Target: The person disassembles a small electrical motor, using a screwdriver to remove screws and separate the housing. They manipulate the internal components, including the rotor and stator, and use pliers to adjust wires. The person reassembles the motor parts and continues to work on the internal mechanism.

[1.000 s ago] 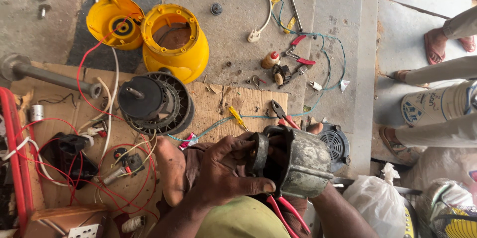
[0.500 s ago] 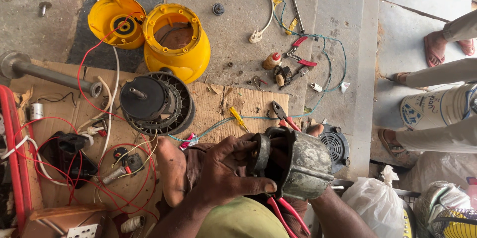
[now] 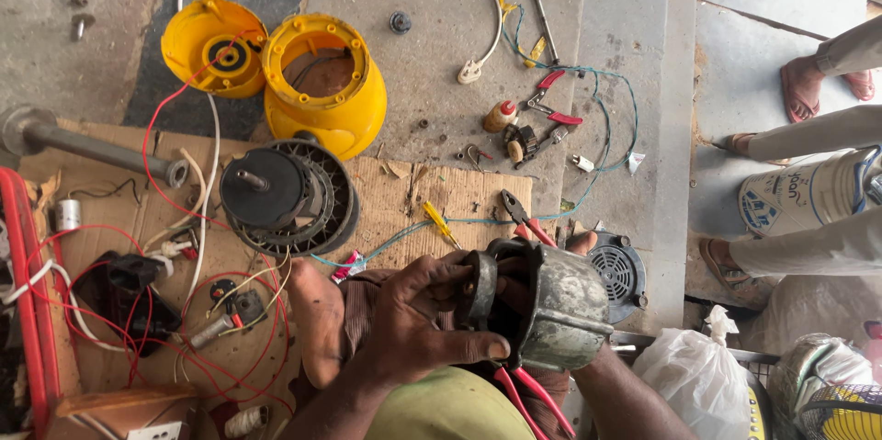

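A grey metal motor housing [image 3: 570, 307] is held in front of me, just above my lap. My left hand [image 3: 418, 316] grips its open end, with the fingers curled over a dark ring [image 3: 480, 286] at the rim. My right hand [image 3: 581, 242] is mostly hidden behind the housing; only fingertips show over its top edge, holding it. Red wires [image 3: 514, 389] hang below the housing.
A yellow plastic casing [image 3: 323, 82] and a yellow cap [image 3: 213, 45] lie on the concrete floor. A black round motor part [image 3: 285, 197] sits on cardboard [image 3: 450, 192]. Red-handled pliers [image 3: 551, 100], a yellow screwdriver [image 3: 441, 224] and wires lie around. Other people's legs [image 3: 808, 137] stand at the right.
The view has shifted slightly. Both hands keep the same hold on the motor housing.
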